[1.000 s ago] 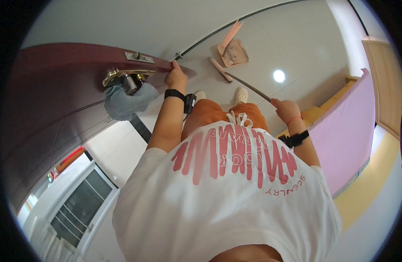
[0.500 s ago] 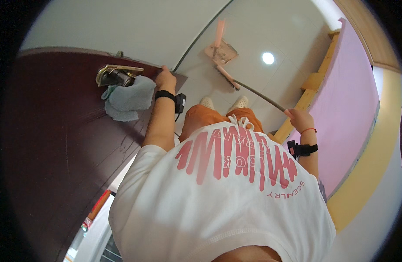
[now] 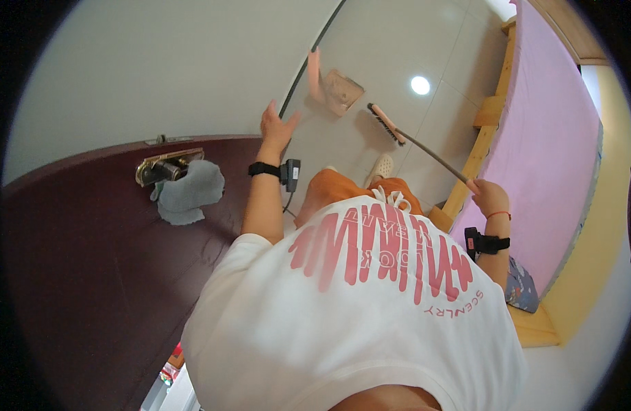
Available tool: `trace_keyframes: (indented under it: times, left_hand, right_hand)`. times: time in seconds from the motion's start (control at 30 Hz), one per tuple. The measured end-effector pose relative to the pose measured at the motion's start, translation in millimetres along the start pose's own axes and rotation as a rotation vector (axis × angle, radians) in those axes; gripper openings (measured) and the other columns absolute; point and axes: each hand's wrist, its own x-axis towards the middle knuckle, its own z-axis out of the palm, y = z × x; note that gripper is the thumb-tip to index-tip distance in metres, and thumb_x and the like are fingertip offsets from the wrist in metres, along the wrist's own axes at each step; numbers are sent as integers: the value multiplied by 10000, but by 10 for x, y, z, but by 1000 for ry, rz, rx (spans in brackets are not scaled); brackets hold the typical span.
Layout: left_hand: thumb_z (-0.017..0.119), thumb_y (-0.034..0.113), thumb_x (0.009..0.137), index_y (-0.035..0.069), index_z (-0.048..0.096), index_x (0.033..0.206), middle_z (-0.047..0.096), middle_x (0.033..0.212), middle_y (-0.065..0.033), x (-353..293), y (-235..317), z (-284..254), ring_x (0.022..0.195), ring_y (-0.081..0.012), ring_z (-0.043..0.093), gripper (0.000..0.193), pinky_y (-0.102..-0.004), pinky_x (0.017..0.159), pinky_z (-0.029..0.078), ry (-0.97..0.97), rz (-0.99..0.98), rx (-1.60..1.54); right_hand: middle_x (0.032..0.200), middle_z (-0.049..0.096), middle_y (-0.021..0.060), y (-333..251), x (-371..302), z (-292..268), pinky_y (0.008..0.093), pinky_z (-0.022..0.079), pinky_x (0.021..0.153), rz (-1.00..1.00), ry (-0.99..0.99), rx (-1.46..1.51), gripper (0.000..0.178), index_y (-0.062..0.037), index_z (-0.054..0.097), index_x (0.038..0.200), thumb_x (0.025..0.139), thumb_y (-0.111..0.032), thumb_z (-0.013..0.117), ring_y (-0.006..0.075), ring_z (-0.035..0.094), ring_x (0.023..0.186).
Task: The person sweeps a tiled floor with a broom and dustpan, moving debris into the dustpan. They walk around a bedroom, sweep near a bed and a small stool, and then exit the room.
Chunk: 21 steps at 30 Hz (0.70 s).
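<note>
My left hand [image 3: 277, 125] is raised with fingers spread, empty, close to the edge of a dark maroon door [image 3: 89, 274]. My right hand [image 3: 489, 196] grips the thin handle of a broom [image 3: 417, 145], whose pink brush head rests on the tiled floor. A pink dustpan [image 3: 334, 88] with an upright handle stands on the floor just beyond the brush. Both wrists wear black bands.
A brass door handle [image 3: 166, 166] has a grey cloth [image 3: 190, 194] hung over it. A bed with a pink mattress [image 3: 556, 144] on a wooden frame runs along the right. A dark threshold strip [image 3: 314, 51] crosses the pale floor. My white shirt fills the lower view.
My left hand has come off the door edge and now hangs open. The door has swung and fills more of the left side. The broom head has moved nearer the dustpan.
</note>
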Motion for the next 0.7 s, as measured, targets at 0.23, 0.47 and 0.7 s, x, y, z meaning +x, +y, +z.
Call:
trace_keyframes:
  times: [0.23,0.47,0.7]
  left_hand:
    - [679,447,728,-91,327,1272,487,1170,-226,844,833,466,1025,-294,531,842,-338,826,457,-18,-130,-434]
    - [602,163,824,69,427,1100,565,838,-79,1005,915,624,620,-162,624,340,-227,432,476,-89,-332,-721]
    - [557,190,852,45,434,1171,573,998,-36,232,851,377,538,-126,569,371,-196,368,330,50,-128,-640]
  right_hand:
    - [695,601,187,108,626,572,416,486,619,-27,72,84,279,-37,591,911,879,-292,482,322,613,739]
    - [925,515,65,-215,662,284,284,448,412,318,-480,1106,542,-33,300,1321,888,-323,450,130,530,568]
    - [689,500,69,-64,909,352,283,364,362,169,-420,1127,251,-13,488,989,837,-204,431,132,424,435]
